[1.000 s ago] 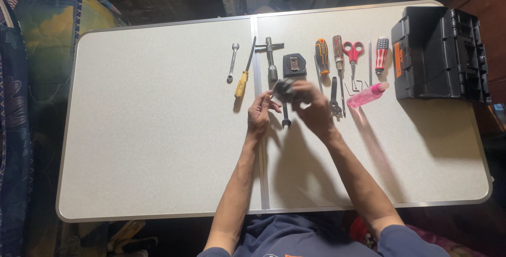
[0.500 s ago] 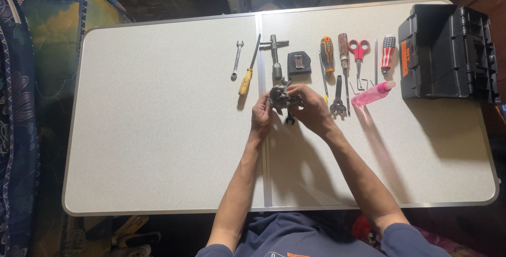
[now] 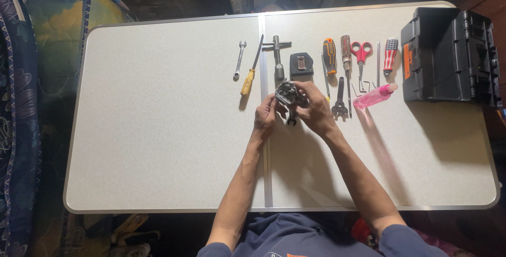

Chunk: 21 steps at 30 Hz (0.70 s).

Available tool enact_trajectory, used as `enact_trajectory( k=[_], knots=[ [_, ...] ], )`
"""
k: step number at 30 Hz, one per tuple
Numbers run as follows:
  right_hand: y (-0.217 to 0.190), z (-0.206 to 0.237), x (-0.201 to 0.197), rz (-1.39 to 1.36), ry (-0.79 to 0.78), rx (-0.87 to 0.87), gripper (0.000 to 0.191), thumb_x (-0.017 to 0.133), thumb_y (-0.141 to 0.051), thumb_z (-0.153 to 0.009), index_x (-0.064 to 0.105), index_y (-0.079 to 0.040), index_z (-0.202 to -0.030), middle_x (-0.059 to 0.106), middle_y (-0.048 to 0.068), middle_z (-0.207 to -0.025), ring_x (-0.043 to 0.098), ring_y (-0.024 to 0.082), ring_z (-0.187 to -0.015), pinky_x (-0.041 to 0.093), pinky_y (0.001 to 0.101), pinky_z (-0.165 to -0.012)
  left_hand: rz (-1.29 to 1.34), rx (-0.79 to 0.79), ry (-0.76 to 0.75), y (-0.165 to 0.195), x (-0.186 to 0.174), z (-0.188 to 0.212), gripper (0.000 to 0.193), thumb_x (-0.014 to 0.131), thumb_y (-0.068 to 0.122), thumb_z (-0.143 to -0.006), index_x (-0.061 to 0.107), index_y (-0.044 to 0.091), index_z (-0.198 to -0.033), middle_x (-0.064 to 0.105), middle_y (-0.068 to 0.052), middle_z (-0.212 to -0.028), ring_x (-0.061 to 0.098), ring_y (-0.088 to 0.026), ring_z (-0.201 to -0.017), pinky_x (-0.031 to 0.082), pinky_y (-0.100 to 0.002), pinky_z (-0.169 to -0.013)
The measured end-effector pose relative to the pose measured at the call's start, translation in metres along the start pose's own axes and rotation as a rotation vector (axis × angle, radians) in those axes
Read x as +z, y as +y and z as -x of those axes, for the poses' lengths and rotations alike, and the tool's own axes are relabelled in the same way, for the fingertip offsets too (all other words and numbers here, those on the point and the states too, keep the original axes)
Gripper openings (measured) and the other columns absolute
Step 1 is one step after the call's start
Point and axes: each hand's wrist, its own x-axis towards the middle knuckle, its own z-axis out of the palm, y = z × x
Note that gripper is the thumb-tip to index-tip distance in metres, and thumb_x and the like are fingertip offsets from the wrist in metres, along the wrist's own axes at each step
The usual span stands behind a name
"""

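Both of my hands meet over the middle seam of a white folding table [image 3: 158, 130]. My left hand [image 3: 265, 114] and my right hand [image 3: 314, 110] together grip a small dark metal tool [image 3: 287, 94] with a shiny crumpled-looking top; a short wrench-like end pokes down between the hands. Just beyond the hands lies a row of tools: a small spanner [image 3: 240, 60], a yellow-handled screwdriver [image 3: 250, 75], a T-handle socket wrench [image 3: 278, 56] and a black tape measure [image 3: 301, 64].
Further right lie an orange-and-black screwdriver [image 3: 329, 56], a brown-handled screwdriver [image 3: 346, 51], red scissors [image 3: 361, 52], dark pliers [image 3: 340, 104], a red-striped screwdriver [image 3: 389, 55] and a pink bottle [image 3: 373, 98]. An open black toolbox [image 3: 448, 56] sits at the far right corner.
My hands stay together on the dark metal tool, which has turned slightly between them. The camera view has shifted a little; the laid-out tools have not moved.
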Motion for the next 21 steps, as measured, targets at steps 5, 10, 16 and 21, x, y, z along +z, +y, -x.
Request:
enact_trajectory(
  k=[5,10,16,21],
  knots=[
    [0.006,-0.011,-0.009,0.044,0.213,0.145,0.046,0.082,-0.005,-0.084,0.063,-0.006,-0.126,0.069,0.012,-0.111,0.072,0.024,-0.095,0.060,0.0356,-0.080,0.034,0.096,0.016,0.002,-0.002,0.001,0.037,0.043,0.026,-0.114,0.062,-0.002,-0.129,0.062,-0.002,-0.067,0.065,-0.011,-0.073,0.057,-0.030,-0.084],
    [-0.002,0.000,-0.012,0.011,0.106,0.062,0.046,0.080,-0.003,-0.080,0.062,-0.006,-0.122,0.072,0.011,-0.109,0.073,0.025,-0.096,0.061,0.0357,-0.076,0.064,0.078,0.037,-0.003,-0.002,0.000,0.033,0.044,0.023,-0.112,0.062,0.000,-0.127,0.064,-0.001,-0.072,0.063,-0.008,-0.074,0.053,-0.025,-0.078],
    [0.000,-0.009,-0.011,0.152,0.117,-0.072,0.036,0.079,0.000,-0.086,0.065,-0.006,-0.119,0.070,0.013,-0.104,0.073,0.028,-0.090,0.060,0.0382,-0.076,0.036,-0.016,-0.048,-0.008,-0.003,0.000,0.028,0.052,0.017,-0.111,0.064,-0.003,-0.126,0.060,-0.001,-0.077,0.056,-0.008,-0.070,0.047,-0.021,-0.067],
    [0.009,-0.015,-0.033,0.200,0.264,0.036,0.034,0.076,0.005,-0.091,0.064,-0.006,-0.122,0.070,0.013,-0.109,0.073,0.025,-0.091,0.060,0.0365,-0.076,-0.179,0.144,-0.070,-0.001,0.000,0.003,0.030,0.051,0.014,-0.110,0.063,0.001,-0.135,0.065,-0.002,-0.086,0.063,-0.011,-0.084,0.053,-0.025,-0.082]
  ],
)
